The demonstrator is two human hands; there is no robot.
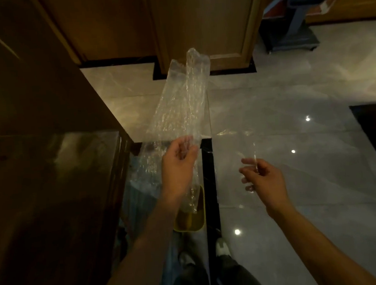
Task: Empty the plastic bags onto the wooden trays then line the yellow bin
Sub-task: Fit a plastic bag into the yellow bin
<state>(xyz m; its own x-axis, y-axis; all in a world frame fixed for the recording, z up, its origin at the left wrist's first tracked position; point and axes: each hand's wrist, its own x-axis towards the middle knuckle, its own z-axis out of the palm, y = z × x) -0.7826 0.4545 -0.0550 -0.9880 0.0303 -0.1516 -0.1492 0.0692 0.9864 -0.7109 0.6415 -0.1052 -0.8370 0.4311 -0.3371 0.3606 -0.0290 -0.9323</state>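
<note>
The left hand [179,160] pinches a crinkled clear plastic bag [180,103], which streams up and away from it. The right hand [262,177] seems to grip the bag's other, near-invisible edge. The small yellow plastic bin [201,220] stands on the floor below the left wrist, beside the dark wooden worktop [52,172].

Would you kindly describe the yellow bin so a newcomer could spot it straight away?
Start at the dark wooden counter on the left and follow its edge down to the floor. The yellow bin stands there, below the left hand and the clear plastic bag, the only yellow thing around.
</note>
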